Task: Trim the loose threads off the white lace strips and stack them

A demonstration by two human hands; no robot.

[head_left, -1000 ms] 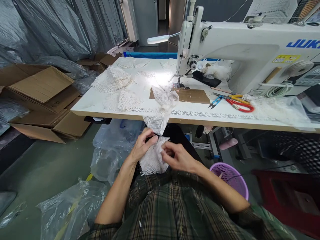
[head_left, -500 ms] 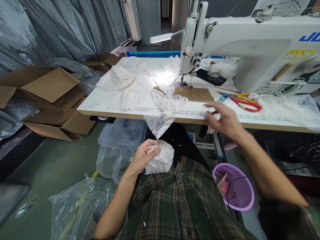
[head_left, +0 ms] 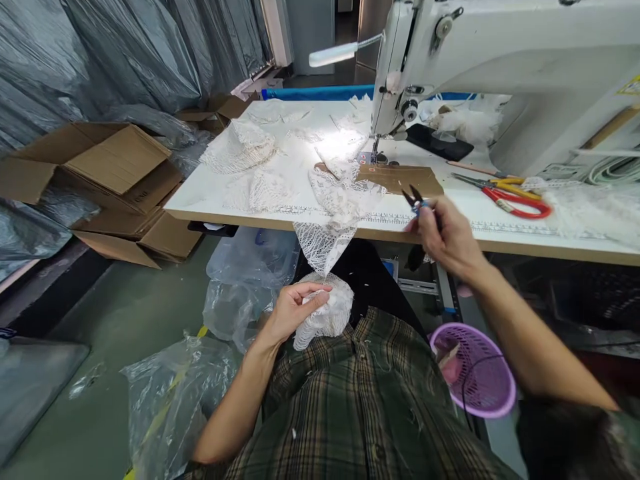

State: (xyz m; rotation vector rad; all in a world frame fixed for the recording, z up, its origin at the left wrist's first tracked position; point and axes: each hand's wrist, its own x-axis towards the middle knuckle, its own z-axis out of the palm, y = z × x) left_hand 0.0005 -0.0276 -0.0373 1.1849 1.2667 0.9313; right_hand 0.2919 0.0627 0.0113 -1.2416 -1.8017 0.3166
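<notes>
Over my lap, my left hand (head_left: 301,308) pinches a bunched piece of white lace (head_left: 334,312). Just above it, the tip of another lace piece (head_left: 325,245) hangs over the table edge; the rest lies on the tabletop near the needle. My right hand (head_left: 447,233) is closed round small thread snips (head_left: 416,199), blades up and pointing left, above the front edge of the table. Behind them a brown strip (head_left: 400,180) lies beside the presser foot of the white sewing machine (head_left: 395,80).
Red-handled scissors (head_left: 515,200) and a yellow-handled tool lie on the table (head_left: 225,217) at the right, near more white lace (head_left: 590,210). A purple basket (head_left: 507,380) stands on the floor at lower right. Cardboard boxes (head_left: 115,163) and clear plastic bags (head_left: 175,393) are at the left.
My right hand has picked up the blue snips from the table and raised them, blades showing. My left hand still holds the lace on my lap. The view has shifted slightly.
</notes>
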